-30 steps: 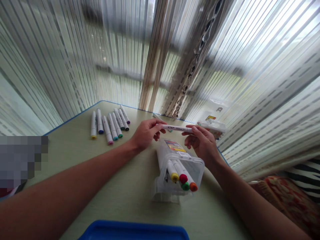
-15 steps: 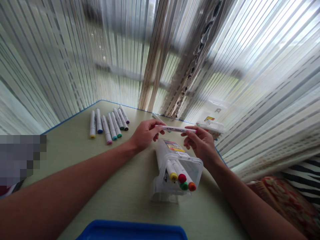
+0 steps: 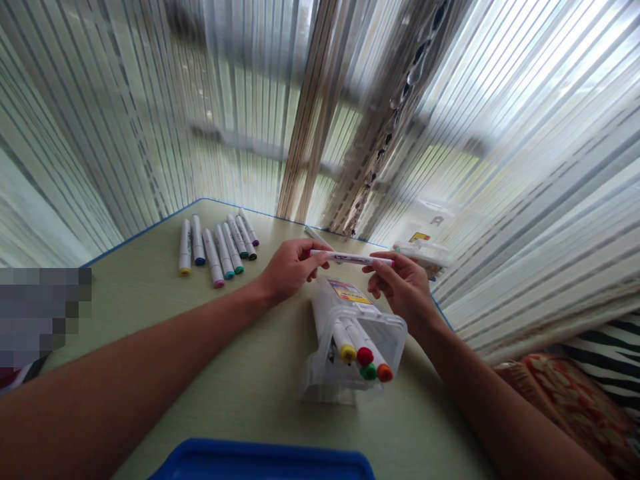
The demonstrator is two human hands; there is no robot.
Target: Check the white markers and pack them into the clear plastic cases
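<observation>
A white marker point(image 3: 353, 258) with pink ends is held level above the table, between both hands. My left hand point(image 3: 295, 267) pinches its left end. At the other end, the fingers of my right hand point(image 3: 403, 283) are closed on the pink tip. Just below the hands lies a clear plastic case point(image 3: 320, 320) with its open end towards me. Inside it are several white markers point(image 3: 357, 333), showing yellow, red, green and orange ends. To the left, several more markers point(image 3: 223, 250) lie loosely side by side, with yellow, blue, pink, teal, green, black and purple ends.
A blue tray point(image 3: 270, 460) sits at the table's near edge. Another clear case point(image 3: 425, 253) stands at the back right by the striped curtain point(image 3: 240, 120). A thin white stick-like thing point(image 3: 316, 235) lies behind my left hand. Patterned fabric point(image 3: 575, 393) is at the right.
</observation>
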